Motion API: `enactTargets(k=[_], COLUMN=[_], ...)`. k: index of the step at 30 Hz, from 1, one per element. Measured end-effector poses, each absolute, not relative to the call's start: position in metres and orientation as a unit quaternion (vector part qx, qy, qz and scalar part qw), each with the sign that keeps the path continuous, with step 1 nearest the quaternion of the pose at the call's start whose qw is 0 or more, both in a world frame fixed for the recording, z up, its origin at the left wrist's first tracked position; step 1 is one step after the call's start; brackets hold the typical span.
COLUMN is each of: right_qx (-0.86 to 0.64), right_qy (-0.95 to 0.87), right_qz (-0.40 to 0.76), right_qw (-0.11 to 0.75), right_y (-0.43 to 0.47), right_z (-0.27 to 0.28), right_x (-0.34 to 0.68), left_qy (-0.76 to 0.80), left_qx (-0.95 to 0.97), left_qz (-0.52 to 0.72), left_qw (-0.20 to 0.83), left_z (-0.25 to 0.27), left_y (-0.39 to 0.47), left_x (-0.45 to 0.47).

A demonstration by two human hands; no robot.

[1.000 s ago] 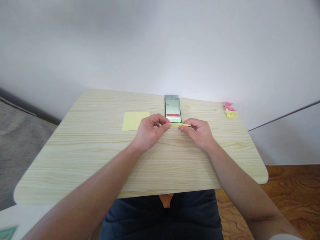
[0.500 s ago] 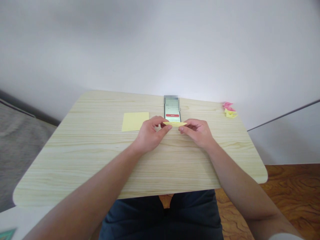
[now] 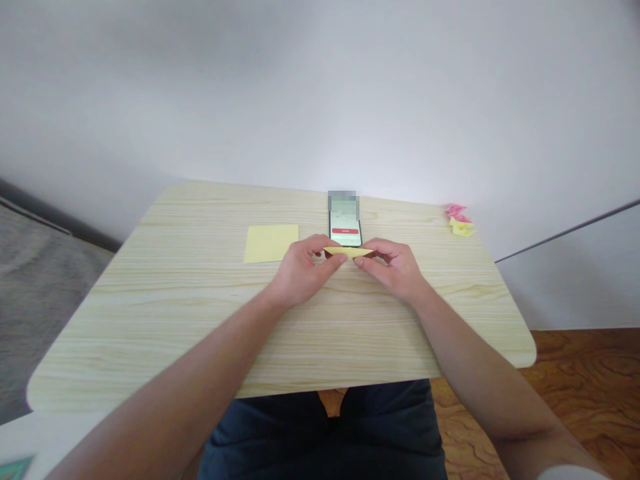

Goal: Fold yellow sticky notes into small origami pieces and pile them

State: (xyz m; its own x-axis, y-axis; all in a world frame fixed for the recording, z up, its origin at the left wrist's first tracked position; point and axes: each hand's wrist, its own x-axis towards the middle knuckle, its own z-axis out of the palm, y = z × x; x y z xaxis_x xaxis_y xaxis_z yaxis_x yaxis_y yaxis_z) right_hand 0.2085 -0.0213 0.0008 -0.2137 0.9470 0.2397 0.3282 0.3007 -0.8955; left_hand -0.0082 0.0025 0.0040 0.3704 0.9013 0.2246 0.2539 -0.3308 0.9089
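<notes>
Folded yellow paper (image 3: 350,252), slim with pointed ends, is pinched by fingers (image 3: 333,264) of left hand (image 3: 303,270) and right hand (image 3: 395,268) just nearside of rectangular phone (image 3: 345,237), over pale wood-grain tabletop (image 3: 340,347) with rounded corners, smooth whitish wall (image 3: 320,100) behind

Held paper (image 3: 350,253) yellow; flat sheet (image 3: 271,243) pale yellow; tabletop (image 3: 165,293) cream, wood-grained; phone-screen bar (image 3: 345,231) red.
</notes>
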Motion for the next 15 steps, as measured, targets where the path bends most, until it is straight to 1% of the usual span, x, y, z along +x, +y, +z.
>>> enactTargets(k=[10,15], right_qx=[-0.488,-0.478], right_qy=[-0.691,-0.689], right_qz=[0.347,0.359], right_qw=[0.405,0.41], right_y=[-0.0216,-0.022], right_z=[-0.0009,-0.0006], right_x=[0.2067,0.2063], left_qy=[0.428,0.425], left_qx=[0.724,0.724], left_qz=[0.366,0.369], left_qw=[0.398,0.399], left_z=[-0.0017,-0.0016], left_y=[0.0033,0.0022], left_x=[-0.0079,-0.0078])
